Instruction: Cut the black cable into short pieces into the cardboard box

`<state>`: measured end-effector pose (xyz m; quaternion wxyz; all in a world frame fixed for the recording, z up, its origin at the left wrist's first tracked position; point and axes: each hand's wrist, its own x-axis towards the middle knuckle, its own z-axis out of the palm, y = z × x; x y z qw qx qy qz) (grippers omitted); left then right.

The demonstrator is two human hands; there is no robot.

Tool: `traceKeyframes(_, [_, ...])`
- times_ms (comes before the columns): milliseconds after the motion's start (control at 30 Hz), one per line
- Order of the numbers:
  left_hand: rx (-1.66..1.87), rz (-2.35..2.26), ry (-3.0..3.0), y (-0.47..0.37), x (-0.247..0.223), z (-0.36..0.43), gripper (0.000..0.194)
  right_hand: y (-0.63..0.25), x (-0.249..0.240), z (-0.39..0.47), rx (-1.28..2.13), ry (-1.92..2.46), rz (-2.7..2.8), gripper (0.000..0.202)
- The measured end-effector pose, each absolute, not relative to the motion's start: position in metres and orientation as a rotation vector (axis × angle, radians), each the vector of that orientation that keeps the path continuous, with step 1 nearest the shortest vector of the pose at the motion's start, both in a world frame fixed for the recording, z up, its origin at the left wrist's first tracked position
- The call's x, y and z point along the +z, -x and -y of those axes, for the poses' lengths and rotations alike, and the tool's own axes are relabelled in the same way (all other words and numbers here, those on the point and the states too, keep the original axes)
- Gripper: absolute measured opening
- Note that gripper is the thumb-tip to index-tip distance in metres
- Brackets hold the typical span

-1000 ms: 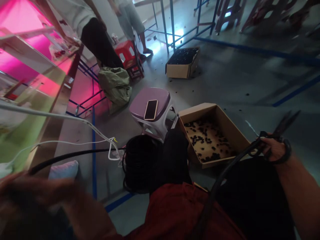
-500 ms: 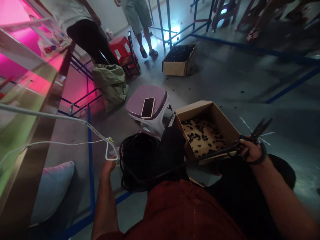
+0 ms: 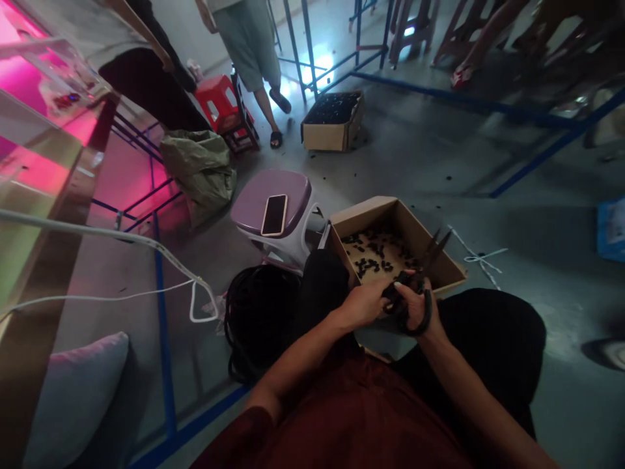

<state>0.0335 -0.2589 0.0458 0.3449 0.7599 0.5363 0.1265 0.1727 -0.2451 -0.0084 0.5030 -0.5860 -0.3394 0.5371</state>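
My right hand (image 3: pixel 418 309) is closed on black-handled scissors (image 3: pixel 430 260), their blades parted and pointing up and away over a cardboard box. Close against it, my left hand (image 3: pixel 367 301) is closed at a dark bundle beside the scissors' handles; what its fingers grip is too dark to make out. Small black pieces (image 3: pixel 374 251) lie scattered on the bottom of the open cardboard box (image 3: pixel 439 260), under and beyond both hands. A coil of black cord or tubing (image 3: pixel 239 326) rests left of my knee.
A purple-topped stool (image 3: pixel 297 189) with a phone (image 3: pixel 275 215) stands ahead. A box of dark pieces (image 3: pixel 325 137), a green sack (image 3: pixel 195 172) and a red stool (image 3: pixel 219 101) are farther off. One person is stepping nearby. White cable loops hang at left.
My left hand has moved right from beside the white cable to meet my right hand. The right hand and scissors have shifted left, over the box. The person in shorts has stepped.
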Motion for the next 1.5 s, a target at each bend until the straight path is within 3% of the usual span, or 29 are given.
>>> traceKeyframes(167, [0.174, -1.490, -2.277, -0.032, 0.040, 0.245, 0.028, -0.171, -0.005, 0.236, 1.336, 1.337, 0.648, 0.048])
traceKeyframes(367, [0.310, -1.553, -2.448, -0.029, 0.013, 0.249, 0.034, -0.166, -0.012, 0.234, 1.297, 1.324, 0.685, 0.049])
traceKeyframes(600, [0.437, -1.482, -2.237, -0.019, -0.027, 0.259, 0.032, -0.172, -0.022, 0.255, 1.330, 1.446, 0.844, 0.045])
traceKeyframes(1000, [0.629, -1.414, -2.083, 0.004, 0.005, 0.172, 0.028, -0.200, -0.061, 0.269, 1.387, 1.572, 1.128, 0.043])
traceKeyframes(1500, [0.583, -1.378, -1.816, 0.005, -0.025, 0.191, 0.031, -0.197, -0.073, 0.280, 1.366, 1.600, 1.552, 0.045])
